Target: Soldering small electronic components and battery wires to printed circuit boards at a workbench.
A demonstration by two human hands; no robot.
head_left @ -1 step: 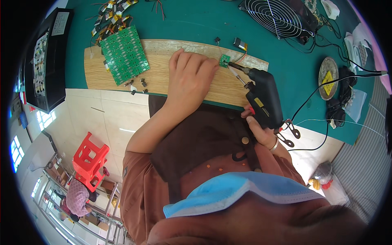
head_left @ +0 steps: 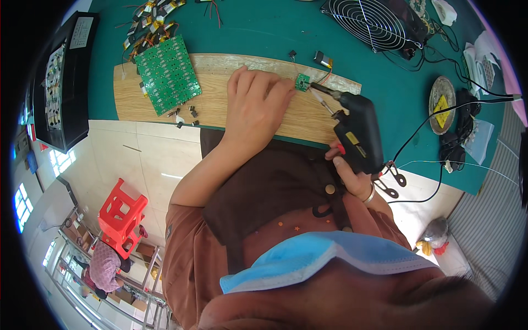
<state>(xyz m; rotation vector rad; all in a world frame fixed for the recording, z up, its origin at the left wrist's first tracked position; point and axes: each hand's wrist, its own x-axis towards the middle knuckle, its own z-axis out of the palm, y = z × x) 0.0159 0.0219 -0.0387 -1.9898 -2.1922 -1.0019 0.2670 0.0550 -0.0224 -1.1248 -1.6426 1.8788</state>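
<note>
A small green circuit board (head_left: 302,82) lies on the wooden board (head_left: 212,77). My left hand (head_left: 256,104) rests on the wood with fingers curled, its index fingertip at the small board's left edge; the thumb is hidden. In my right hand (head_left: 352,170) is a black soldering gun (head_left: 358,132) with a red trigger, gripped by its handle. The gun's tip and a thin metal tube point left to the small board's right edge. A silver battery (head_left: 324,59) with a red wire leading towards the small board lies just beyond it. A tiny black part (head_left: 292,54) sits nearby.
A large green circuit panel (head_left: 169,75) lies on the left with small connectors (head_left: 192,111) beside it. Several wired batteries (head_left: 151,25) are heaped behind. A black fan (head_left: 374,25), a metal dish (head_left: 441,124) with a yellow sponge, and cables stand right. A black bin (head_left: 69,82) is far left.
The soldering gun has shifted slightly right, its tip drawing back a little from the small circuit board. My left hand has hardly moved.
</note>
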